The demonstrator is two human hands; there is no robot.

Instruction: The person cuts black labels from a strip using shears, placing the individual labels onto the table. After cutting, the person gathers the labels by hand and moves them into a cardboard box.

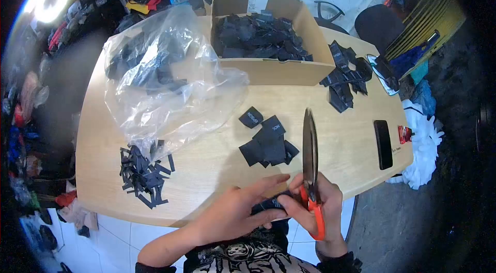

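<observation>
Near the table's front edge, my left hand (235, 208) is closed around a dark fabric piece (266, 204). My right hand (323, 203) holds scissors (311, 157) with red-orange handles, blades pointing away from me, and its fingers also touch the fabric piece. Beyond my hands lies a small pile of black fabric pieces (268, 144), some with white lettering. To the left is a heap of narrow black strips (142, 175).
A cardboard box (274, 70) of black pieces stands at the back, beside a clear plastic bag (175, 92). More black pieces (341, 79) lie to its right. A phone (383, 145) and a red packet (405, 134) are near the right edge.
</observation>
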